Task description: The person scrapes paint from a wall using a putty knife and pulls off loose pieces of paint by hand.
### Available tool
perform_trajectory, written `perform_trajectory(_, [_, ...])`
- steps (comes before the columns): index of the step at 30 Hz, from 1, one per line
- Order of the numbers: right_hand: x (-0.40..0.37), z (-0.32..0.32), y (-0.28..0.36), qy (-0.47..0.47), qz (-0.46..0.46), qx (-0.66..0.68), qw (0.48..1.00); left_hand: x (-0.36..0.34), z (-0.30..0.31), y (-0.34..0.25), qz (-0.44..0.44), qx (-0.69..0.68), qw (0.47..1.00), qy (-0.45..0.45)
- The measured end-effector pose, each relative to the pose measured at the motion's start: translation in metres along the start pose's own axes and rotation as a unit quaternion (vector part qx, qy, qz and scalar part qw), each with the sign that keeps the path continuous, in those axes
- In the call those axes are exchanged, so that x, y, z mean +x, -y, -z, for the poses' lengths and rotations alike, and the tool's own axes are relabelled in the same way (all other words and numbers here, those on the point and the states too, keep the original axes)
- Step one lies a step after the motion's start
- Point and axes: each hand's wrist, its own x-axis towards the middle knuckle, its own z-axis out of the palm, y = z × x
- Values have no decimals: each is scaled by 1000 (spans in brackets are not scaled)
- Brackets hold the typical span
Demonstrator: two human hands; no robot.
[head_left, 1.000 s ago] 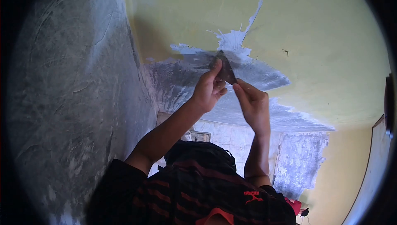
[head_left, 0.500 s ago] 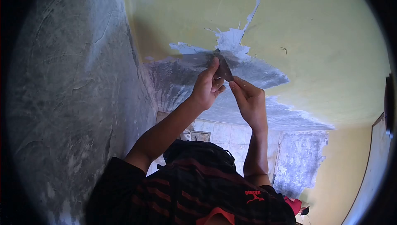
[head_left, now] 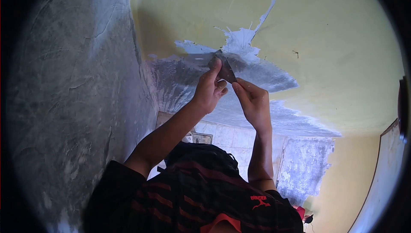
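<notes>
A dark, flat scraper blade (head_left: 227, 71), roughly triangular as seen, is held between my two hands. Its upper corner meets the lower border of a pale peeled patch (head_left: 240, 42) on the wall. My left hand (head_left: 208, 88) grips the blade's left side, thumb along its face and the other fingers curled behind and below. Thumb and fingertips of my right hand (head_left: 253, 100) pinch its lower right corner. Around the blade, grey bare plaster (head_left: 269, 75) shows below yellow-green paint (head_left: 325, 70) with a ragged edge.
Close on my left rises a grey, scratched wall (head_left: 77, 104). Pale tiles (head_left: 233, 138) show beyond my forearms. A small dark mark (head_left: 295, 54) is on the painted wall. At the right are a brown-edged pale panel (head_left: 381, 173) and a red object (head_left: 301, 211) low down.
Both hands and the blade have shifted slightly left along the wall. The view has moved a little as well. The grip looks the same.
</notes>
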Motion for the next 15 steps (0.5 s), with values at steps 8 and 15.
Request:
perform_trajectory(8, [1, -8, -18, -46, 19, 2, 999, 5, 13, -4, 5, 41, 999, 25])
perform_trajectory(15, [9, -4, -12, -22, 3, -12, 1000, 5, 3, 2, -20, 40, 998, -47])
